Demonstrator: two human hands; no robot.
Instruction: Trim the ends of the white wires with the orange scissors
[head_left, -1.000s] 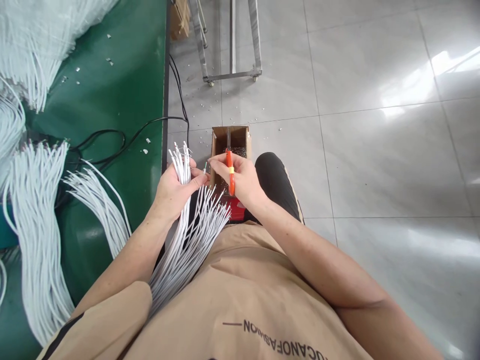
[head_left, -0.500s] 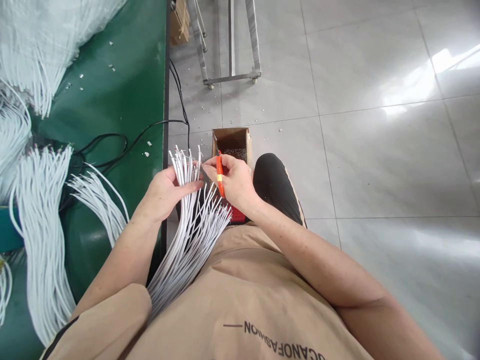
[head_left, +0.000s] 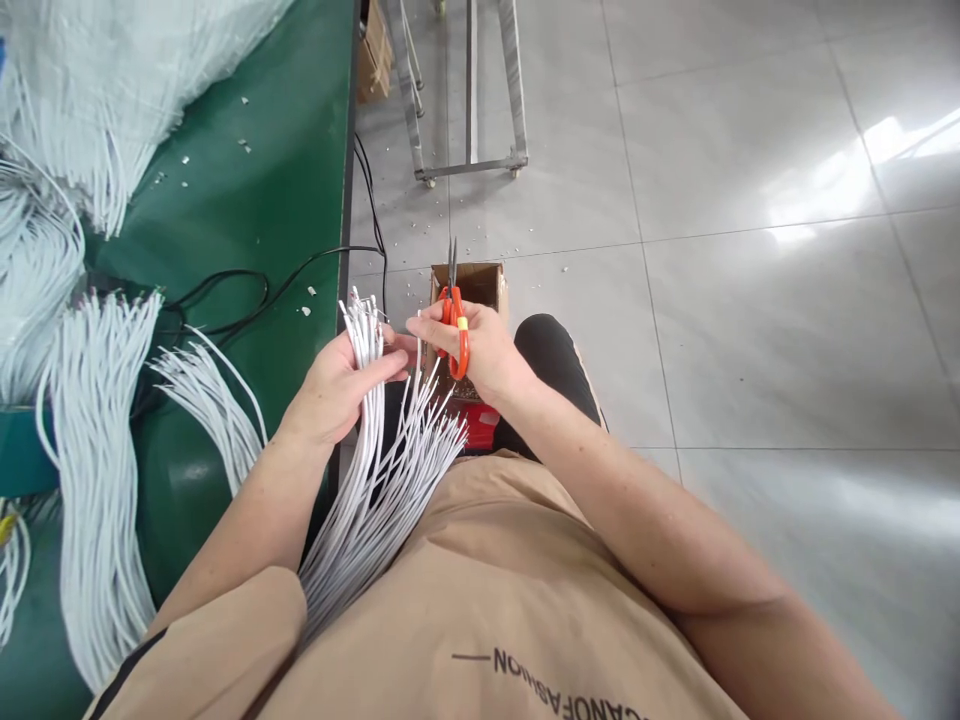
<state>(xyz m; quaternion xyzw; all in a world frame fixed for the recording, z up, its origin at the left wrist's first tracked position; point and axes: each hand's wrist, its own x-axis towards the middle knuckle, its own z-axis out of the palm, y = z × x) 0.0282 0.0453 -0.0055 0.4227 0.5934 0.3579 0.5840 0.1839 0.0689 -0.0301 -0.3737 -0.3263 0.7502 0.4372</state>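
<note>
Dozens of white cables lie in heaps on the green surface (head_left: 247, 200) at nine o'clock, and a smaller bundle of white cables (head_left: 367, 470) runs from the person's lap up into the left hand (head_left: 330, 390). Its long axis climbs from about seven o'clock to twelve o'clock, with the cut tips fanned out just above the fingers. The left grip is clenched around that bundle near its upper end. The right hand (head_left: 480, 345) sits at three o'clock from those tips, close beside them, its grip closed on the orange-handled scissors (head_left: 455, 318), whose blades point to twelve o'clock, parallel to the cable ends and not across them. So the right hand is the nearer to the tips. Directly beyond the scissors, on the floor, stands a small cardboard box (head_left: 491, 285).
</note>
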